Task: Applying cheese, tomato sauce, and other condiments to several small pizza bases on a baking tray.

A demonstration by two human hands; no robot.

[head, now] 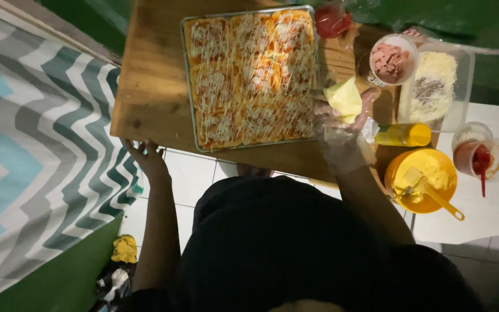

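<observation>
1. On the wooden table [151, 86], a rectangular metal baking tray [187, 69] holds flat dough streaked with thin white lines over orange-red sauce.
2. At the tray's 4 o'clock corner, the right hand [342, 138], in a crinkly clear plastic glove, is closed around a soft pale-yellow piping bag [345, 98].
3. At 8 o'clock, the bare left hand [145, 159] curls its fingers over the table's edge.
4. At 3 o'clock stand a round bowl of pink diced meat [391, 60] and a yellow squeeze bottle [402, 134].
</observation>
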